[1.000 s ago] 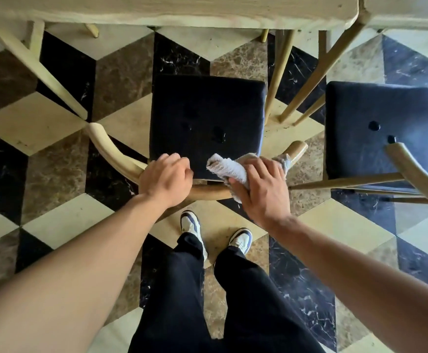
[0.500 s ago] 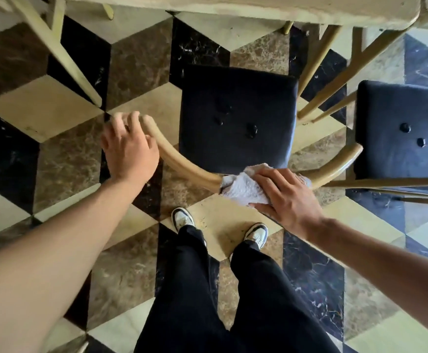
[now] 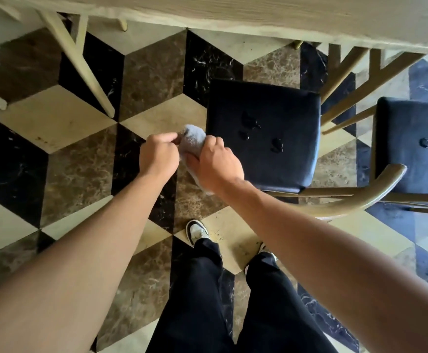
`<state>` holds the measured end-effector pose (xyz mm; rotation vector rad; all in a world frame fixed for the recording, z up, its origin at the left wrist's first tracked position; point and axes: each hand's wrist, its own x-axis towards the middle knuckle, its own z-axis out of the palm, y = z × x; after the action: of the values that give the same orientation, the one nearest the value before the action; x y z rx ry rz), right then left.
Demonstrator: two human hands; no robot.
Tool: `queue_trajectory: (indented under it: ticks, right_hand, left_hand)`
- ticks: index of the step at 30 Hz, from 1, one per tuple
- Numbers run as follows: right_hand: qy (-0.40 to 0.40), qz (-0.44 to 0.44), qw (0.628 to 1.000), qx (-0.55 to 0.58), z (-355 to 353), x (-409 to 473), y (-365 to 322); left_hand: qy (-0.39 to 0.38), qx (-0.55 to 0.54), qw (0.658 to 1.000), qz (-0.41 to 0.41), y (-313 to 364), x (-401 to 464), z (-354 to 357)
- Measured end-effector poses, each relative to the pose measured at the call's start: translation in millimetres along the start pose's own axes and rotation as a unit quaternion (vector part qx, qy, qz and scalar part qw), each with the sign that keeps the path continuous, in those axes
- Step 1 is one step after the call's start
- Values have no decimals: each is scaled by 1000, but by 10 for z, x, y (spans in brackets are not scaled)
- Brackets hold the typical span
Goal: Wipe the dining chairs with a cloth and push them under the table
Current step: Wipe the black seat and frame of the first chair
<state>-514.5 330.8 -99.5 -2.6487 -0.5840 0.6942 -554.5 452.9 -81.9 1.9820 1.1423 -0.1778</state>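
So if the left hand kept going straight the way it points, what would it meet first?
The left hand points toward the cloth it pinches; beyond that, probably the dark seat cushion, though depth is unclear.

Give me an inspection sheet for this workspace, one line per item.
Surface: patterned marble floor; pale wooden table edge along the top.
Job's things: cloth held by both hands; chair with dark seat pulled out from the table, its curved backrest near the person; second chair at right.
Clutter: nothing seen.
Grippers: left hand pinches the cloth; right hand grips it, beside the seat's left edge.
Cables: nothing seen.
Surroundings: pale table and chair legs; person's dark trousers and shoes.
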Motion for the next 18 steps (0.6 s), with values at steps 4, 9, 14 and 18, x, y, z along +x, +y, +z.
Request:
queue_trajectory:
  ticks: [4,9,14,18]
  right_hand:
    - [-8,37,991,129,-57,339,-199]
    - [-13,121,961,250,-105,694,-124]
    - [-74,142,972,174,-103,744,455]
    - [-162,161,972,48,-64,655,1402]
  left_hand:
    - [-27,-53,998,-6,-85,105,65]
    - [73,-50,995,56,-32,75,202]
    - [127,85,937,313,220,130,351]
    - [48,97,908,404,577,151,721]
